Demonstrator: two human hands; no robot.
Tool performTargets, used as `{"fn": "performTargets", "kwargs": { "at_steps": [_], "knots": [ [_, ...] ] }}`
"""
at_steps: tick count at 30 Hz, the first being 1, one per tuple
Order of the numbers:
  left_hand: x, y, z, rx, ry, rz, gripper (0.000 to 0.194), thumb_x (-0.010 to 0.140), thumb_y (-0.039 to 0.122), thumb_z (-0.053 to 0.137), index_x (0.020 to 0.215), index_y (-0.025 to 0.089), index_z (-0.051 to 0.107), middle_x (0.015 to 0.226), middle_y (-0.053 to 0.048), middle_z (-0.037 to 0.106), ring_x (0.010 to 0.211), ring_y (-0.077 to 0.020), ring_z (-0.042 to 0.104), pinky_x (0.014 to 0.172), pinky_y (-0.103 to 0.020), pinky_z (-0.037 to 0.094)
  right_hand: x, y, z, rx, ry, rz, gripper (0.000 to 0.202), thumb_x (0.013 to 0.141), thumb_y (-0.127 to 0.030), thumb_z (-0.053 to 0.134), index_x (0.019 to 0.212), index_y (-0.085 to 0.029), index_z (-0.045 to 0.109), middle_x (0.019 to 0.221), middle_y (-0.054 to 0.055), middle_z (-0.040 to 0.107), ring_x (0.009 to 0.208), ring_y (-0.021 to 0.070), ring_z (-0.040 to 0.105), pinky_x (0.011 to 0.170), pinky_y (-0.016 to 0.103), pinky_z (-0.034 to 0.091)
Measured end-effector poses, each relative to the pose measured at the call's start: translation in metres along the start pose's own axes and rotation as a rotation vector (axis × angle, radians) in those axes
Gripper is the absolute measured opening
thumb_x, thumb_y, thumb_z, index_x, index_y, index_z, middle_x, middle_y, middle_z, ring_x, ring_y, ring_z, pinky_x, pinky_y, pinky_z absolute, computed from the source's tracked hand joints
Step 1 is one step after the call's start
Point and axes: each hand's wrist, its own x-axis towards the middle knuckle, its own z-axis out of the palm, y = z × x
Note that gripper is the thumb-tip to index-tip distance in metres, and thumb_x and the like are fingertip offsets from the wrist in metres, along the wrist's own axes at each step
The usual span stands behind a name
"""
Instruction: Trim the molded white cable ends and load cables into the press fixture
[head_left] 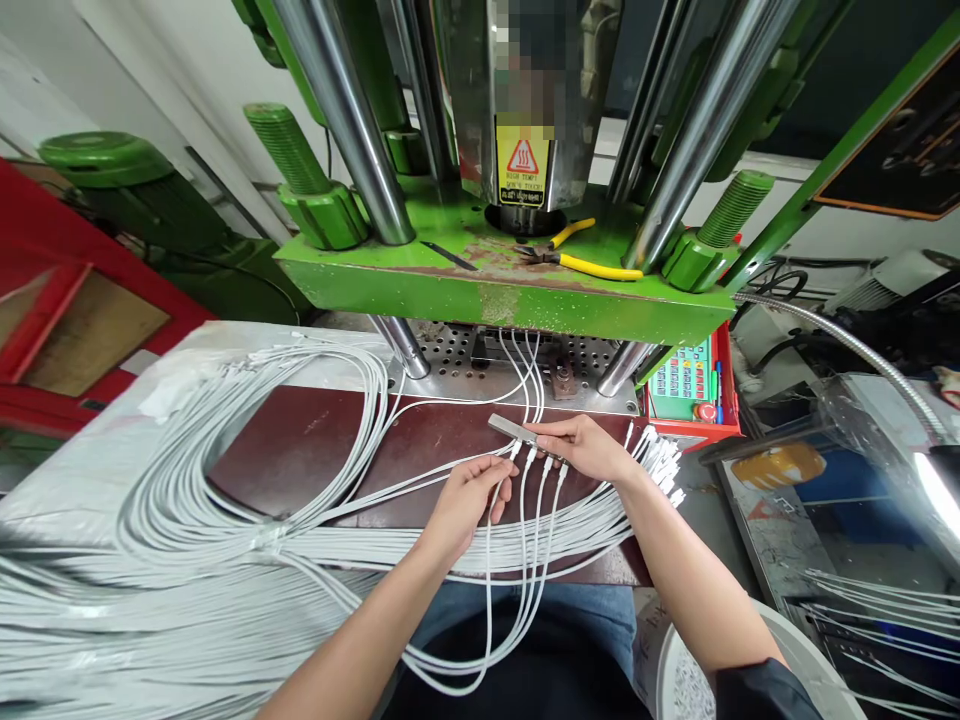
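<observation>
My right hand (583, 446) is closed on a flat grey metal bar (510, 429), which is held tilted above the dark red board (292, 440). Several white cables (526, 500) hang from the bar's near edge by their pale connector ends. At the bar's left part, my left hand (474, 492) pinches one white cable (489, 570) close to its connector. Its fingertips are near the bar, and the cable runs down from them toward my lap. Beneath both hands lies a thick bundle of white cables (420, 550) across the board.
A green press (420, 285) stands ahead, with yellow-handled pliers (600, 268) on its plate and a high-temperature warning label (523, 160). More cables enter the machine underneath. Right of it is a red control box (731, 370); lower right, a white bucket (664, 665).
</observation>
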Motion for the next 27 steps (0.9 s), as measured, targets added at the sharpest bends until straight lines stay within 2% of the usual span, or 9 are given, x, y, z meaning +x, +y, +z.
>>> {"fn": "performTargets", "kwargs": {
  "at_steps": [5, 7, 10, 14, 16, 18, 20, 23, 27],
  "knots": [
    [-0.007, 0.007, -0.015, 0.285, -0.122, -0.051, 0.035, 0.079, 0.048, 0.057, 0.069, 0.015, 0.059, 0.057, -0.003, 0.063, 0.042, -0.0139, 0.056, 0.045, -0.024, 0.038, -0.003, -0.005, -0.003, -0.075, -0.173, 0.016, 0.038, 0.085, -0.035, 0.058, 0.12, -0.022, 0.065, 0.085, 0.001, 0.072, 0.064, 0.0139, 0.06, 0.062, 0.026, 0.048],
    [-0.01, 0.014, -0.024, 0.432, -0.018, 0.047, 0.04, 0.082, 0.053, 0.053, 0.067, 0.016, 0.058, 0.055, -0.002, 0.061, 0.041, -0.0129, 0.053, 0.045, -0.024, 0.037, -0.007, -0.01, 0.002, -0.202, -0.212, -0.019, 0.039, 0.083, -0.029, 0.06, 0.121, -0.025, 0.064, 0.096, 0.001, 0.072, 0.075, 0.0161, 0.064, 0.07, 0.027, 0.049],
    [-0.005, 0.03, -0.029, 0.633, 0.228, 0.299, 0.04, 0.085, 0.053, 0.049, 0.068, 0.019, 0.058, 0.055, 0.0, 0.058, 0.046, -0.0134, 0.05, 0.051, -0.026, 0.039, -0.018, -0.023, 0.016, -0.515, -0.152, -0.064, 0.042, 0.084, -0.021, 0.055, 0.124, -0.029, 0.061, 0.11, 0.003, 0.068, 0.094, 0.0209, 0.063, 0.084, 0.033, 0.046],
    [0.031, 0.044, -0.007, 1.047, 0.431, 0.606, 0.039, 0.081, 0.052, 0.055, 0.095, 0.016, 0.062, 0.095, -0.013, 0.065, 0.092, -0.0288, 0.057, 0.084, -0.038, 0.041, -0.03, -0.037, 0.038, -0.853, -0.093, -0.115, 0.04, 0.086, -0.014, 0.045, 0.122, -0.023, 0.061, 0.099, 0.007, 0.069, 0.092, 0.0227, 0.062, 0.079, 0.032, 0.046],
    [0.053, 0.045, 0.011, 1.142, 0.458, 0.586, 0.059, 0.071, 0.056, 0.063, 0.107, 0.01, 0.06, 0.113, -0.022, 0.058, 0.11, -0.0392, 0.048, 0.094, -0.047, 0.033, -0.032, -0.038, 0.048, -0.964, -0.1, -0.136, 0.034, 0.084, -0.01, 0.045, 0.108, -0.019, 0.067, 0.091, 0.008, 0.067, 0.088, 0.022, 0.06, 0.074, 0.03, 0.046],
    [0.07, 0.043, 0.025, 1.053, 0.424, 0.494, 0.062, 0.063, 0.053, 0.071, 0.103, 0.007, 0.06, 0.119, -0.027, 0.052, 0.12, -0.0462, 0.037, 0.1, -0.052, 0.025, -0.033, -0.036, 0.055, -1.023, -0.09, -0.143, 0.03, 0.082, -0.007, 0.045, 0.099, -0.017, 0.068, 0.089, 0.009, 0.066, 0.087, 0.0219, 0.058, 0.074, 0.03, 0.046],
    [0.078, 0.041, 0.032, 0.91, 0.362, 0.427, 0.046, 0.062, 0.042, 0.073, 0.093, 0.009, 0.061, 0.12, -0.027, 0.051, 0.126, -0.048, 0.03, 0.102, -0.053, 0.021, -0.036, -0.034, 0.055, -1.016, -0.076, -0.154, 0.03, 0.083, -0.007, 0.045, 0.1, -0.016, 0.067, 0.092, 0.009, 0.065, 0.088, 0.0222, 0.058, 0.076, 0.031, 0.046],
    [0.075, 0.043, 0.029, 0.757, 0.257, 0.355, 0.019, 0.067, 0.028, 0.067, 0.08, 0.016, 0.059, 0.11, -0.021, 0.059, 0.125, -0.0421, 0.036, 0.099, -0.049, 0.029, -0.044, -0.034, 0.042, -0.911, -0.078, -0.175, 0.032, 0.088, -0.011, 0.041, 0.106, -0.018, 0.066, 0.097, 0.008, 0.066, 0.092, 0.0208, 0.058, 0.08, 0.031, 0.047],
    [0.071, 0.059, 0.02, 0.466, -0.013, 0.138, 0.005, 0.074, 0.021, 0.06, 0.073, 0.018, 0.057, 0.069, -0.009, 0.065, 0.075, -0.0278, 0.065, 0.07, -0.039, 0.047, -0.041, -0.038, 0.003, -0.765, 0.046, -0.14, 0.033, 0.094, -0.018, 0.039, 0.114, -0.019, 0.064, 0.104, 0.006, 0.067, 0.099, 0.0196, 0.059, 0.088, 0.032, 0.045]
  ]
}}
